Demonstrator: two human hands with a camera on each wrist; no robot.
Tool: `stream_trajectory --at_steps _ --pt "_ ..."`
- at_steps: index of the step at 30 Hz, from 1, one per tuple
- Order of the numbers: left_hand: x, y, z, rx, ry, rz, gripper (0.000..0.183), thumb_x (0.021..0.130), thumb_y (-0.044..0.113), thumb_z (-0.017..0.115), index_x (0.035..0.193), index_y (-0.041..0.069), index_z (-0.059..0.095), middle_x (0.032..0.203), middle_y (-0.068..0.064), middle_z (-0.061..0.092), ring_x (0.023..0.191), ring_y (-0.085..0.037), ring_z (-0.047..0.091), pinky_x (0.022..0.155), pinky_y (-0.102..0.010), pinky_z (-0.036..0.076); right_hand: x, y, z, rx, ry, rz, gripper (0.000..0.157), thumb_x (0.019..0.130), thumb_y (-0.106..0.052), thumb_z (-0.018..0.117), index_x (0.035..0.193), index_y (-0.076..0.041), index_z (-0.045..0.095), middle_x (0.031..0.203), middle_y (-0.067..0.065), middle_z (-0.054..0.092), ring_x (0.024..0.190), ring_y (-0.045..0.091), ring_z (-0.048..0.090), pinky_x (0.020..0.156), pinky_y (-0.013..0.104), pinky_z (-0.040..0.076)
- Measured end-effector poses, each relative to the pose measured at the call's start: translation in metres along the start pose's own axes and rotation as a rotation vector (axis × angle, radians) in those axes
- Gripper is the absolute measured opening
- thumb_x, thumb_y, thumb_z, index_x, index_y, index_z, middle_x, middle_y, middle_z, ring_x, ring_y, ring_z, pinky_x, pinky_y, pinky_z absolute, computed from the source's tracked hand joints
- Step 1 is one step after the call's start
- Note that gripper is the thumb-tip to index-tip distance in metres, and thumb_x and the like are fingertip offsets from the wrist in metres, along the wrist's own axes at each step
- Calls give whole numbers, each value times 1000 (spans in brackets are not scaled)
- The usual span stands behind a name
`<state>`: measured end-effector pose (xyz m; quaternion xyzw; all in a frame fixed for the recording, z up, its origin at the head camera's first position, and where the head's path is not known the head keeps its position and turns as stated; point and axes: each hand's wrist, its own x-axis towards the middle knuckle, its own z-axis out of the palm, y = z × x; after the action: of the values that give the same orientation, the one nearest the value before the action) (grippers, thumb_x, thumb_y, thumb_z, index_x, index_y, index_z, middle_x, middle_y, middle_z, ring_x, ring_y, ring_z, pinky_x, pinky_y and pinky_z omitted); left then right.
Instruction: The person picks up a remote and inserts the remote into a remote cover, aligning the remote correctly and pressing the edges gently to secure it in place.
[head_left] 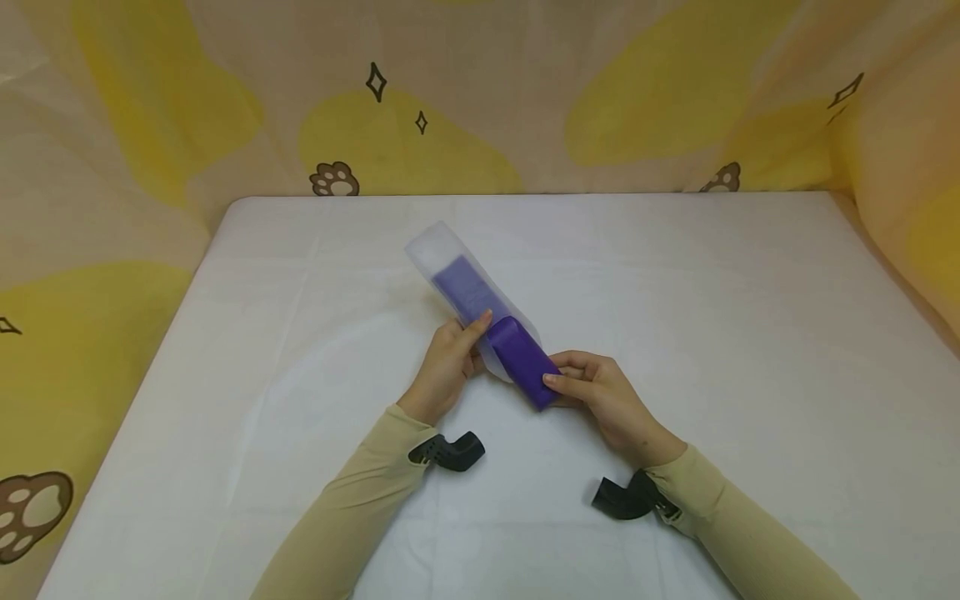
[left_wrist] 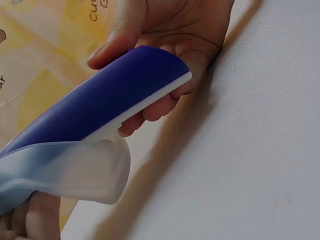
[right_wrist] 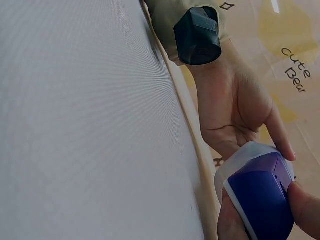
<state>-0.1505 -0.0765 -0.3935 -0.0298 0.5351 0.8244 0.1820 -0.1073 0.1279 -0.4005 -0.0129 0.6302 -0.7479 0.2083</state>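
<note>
A long purple object (head_left: 525,362) with a white lower edge lies partly inside a frosted, see-through cover (head_left: 429,242); its exact kind does not show. My left hand (head_left: 444,367) grips the cover about its middle, thumb on top. At the near end, my right hand (head_left: 611,404) pinches the bare purple part between thumb and fingers. In the left wrist view the purple surface (left_wrist: 110,95) comes out of the cover's rounded mouth (left_wrist: 95,175). From the right wrist the blunt purple end (right_wrist: 262,205) faces the camera, with the cover (right_wrist: 255,150) behind it.
Under the hands is a table with a white cloth (head_left: 300,375). A yellow and cream patterned curtain (head_left: 480,92) hangs behind it and along both sides. A black wrist camera (head_left: 459,452) sits on the left sleeve, another black camera (head_left: 622,500) on the right.
</note>
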Motion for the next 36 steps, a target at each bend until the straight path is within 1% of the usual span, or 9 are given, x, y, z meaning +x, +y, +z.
stream_trajectory --at_steps 2,4,13,17,21,28,36 --pt "0 0 0 -16 -11 2 14 100 13 46 101 0 49 85 -1 67 79 -11 66 74 -27 55 0 0 0 1 3 3 34 89 1 59 116 19 49 95 8 70 87 16 67 78 30 55" --pt "-1 1 0 -23 -14 0 13 100 13 46 100 0 49 85 0 67 79 -11 66 74 -27 55 0 0 0 0 5 5 34 89 1 59 116 19 49 95 8 70 87 16 67 78 30 55" --pt "0 -1 -1 -6 -21 -1 15 98 13 49 103 -2 51 86 -1 68 82 -11 66 76 -27 54 0 1 0 2 11 6 34 89 2 59 116 19 49 94 7 70 87 16 67 78 30 55" --pt "0 -2 -1 -2 -30 -10 19 98 13 50 107 -3 50 89 -2 68 85 -13 67 79 -28 54 0 1 0 5 14 -2 34 89 2 59 116 20 49 94 7 70 86 16 67 77 30 56" --pt "0 -2 0 -3 -24 -17 19 98 13 50 107 -3 50 89 -3 68 85 -13 67 78 -28 54 0 0 0 2 14 -4 34 89 2 59 116 20 49 95 8 69 86 16 67 78 30 55" --pt "0 -3 0 -16 -27 -8 18 97 11 50 107 -4 50 88 -3 68 85 -13 67 79 -27 54 0 1 0 -3 21 -5 34 89 1 59 116 20 49 95 9 69 87 16 67 78 31 55" --pt "0 -4 0 -15 -35 -2 20 97 12 50 108 -5 51 89 -3 68 86 -13 67 81 -28 54 0 1 1 18 32 -3 33 88 2 59 115 19 50 95 9 70 87 17 67 78 31 55"
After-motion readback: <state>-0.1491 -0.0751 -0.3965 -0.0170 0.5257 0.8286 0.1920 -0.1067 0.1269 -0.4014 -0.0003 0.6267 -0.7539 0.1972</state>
